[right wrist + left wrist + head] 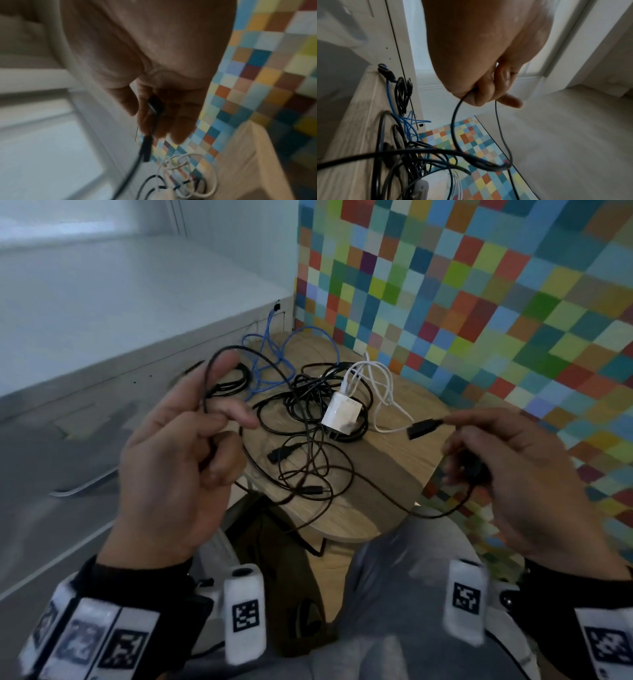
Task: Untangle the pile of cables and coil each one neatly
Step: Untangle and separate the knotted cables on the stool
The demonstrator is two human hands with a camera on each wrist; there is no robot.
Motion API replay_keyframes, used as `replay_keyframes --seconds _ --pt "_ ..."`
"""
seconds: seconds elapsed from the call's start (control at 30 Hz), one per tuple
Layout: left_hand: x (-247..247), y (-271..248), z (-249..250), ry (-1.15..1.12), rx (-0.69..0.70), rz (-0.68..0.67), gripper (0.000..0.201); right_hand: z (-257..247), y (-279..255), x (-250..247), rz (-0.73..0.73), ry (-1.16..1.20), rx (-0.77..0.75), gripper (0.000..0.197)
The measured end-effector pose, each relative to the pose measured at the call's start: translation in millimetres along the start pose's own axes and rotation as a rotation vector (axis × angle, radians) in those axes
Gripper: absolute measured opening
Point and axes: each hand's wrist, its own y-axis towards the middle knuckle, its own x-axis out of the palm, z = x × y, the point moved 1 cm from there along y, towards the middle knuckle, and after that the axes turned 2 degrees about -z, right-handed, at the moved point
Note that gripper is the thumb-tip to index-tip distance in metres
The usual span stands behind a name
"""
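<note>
A tangle of black cables (308, 419) lies on a small round wooden table (394, 460), with a white charger block (342, 414), a white cable (383, 385) and a blue cable (267, 361) among them. My left hand (191, 433) is raised over the table's left side, its curled fingers (489, 86) pinching a loop of thin black cable (455, 128). My right hand (507, 463) holds the same cable's other end; its black plug (423, 428) sticks out past the fingertips (171, 121). The cable sags between both hands.
A white cabinet (102, 313) stands to the left of the table. A wall of coloured squares (479, 302) rises behind and to the right. My knees in grey trousers (394, 594) are under the table's near edge.
</note>
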Motion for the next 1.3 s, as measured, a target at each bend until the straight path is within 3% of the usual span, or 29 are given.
replay_keyframes --seconds 0.13,0.33,0.43,0.6,0.67,0.8,0.9,1.03,1.1,1.23,1.3 --pt "16 -8 -1 0.023 0.0 -0.097 0.052 9 0 5 -0.16 -0.609 -0.096 0.016" --pt "38 -21 -4 0.142 0.04 -0.198 0.039 16 -1 14 -0.224 -0.827 -0.09 0.017" --pt "45 -24 -7 0.175 0.023 -0.191 0.038 7 -11 26 -0.307 -0.717 -0.174 0.023" --pt "48 -23 -8 0.164 0.017 -0.103 0.04 -14 -34 41 -0.726 -0.213 -0.009 0.028" --pt "45 -21 -6 0.119 0.029 -0.059 0.037 -11 -38 42 -0.81 -0.183 0.016 0.033" --pt "37 -18 -3 0.018 0.114 0.033 0.031 -7 -44 43 -0.922 -0.189 0.09 0.017" --pt "31 -16 -1 0.011 0.163 0.046 0.028 -10 -40 40 -0.856 -0.209 0.001 0.011" --pt "24 -13 0 0.182 0.235 -0.046 0.023 -7 -30 37 -0.52 -0.043 -0.121 0.011" --pt "24 -12 -3 0.334 0.252 -0.108 0.024 -5 -27 38 -0.42 0.051 -0.135 0.012" --pt "31 -15 -14 0.723 0.209 -0.234 0.019 -11 -28 48 -0.357 0.156 -0.156 0.015" --pt "36 -18 -17 0.798 0.186 -0.276 0.018 -11 -28 53 -0.313 0.181 -0.16 0.016"
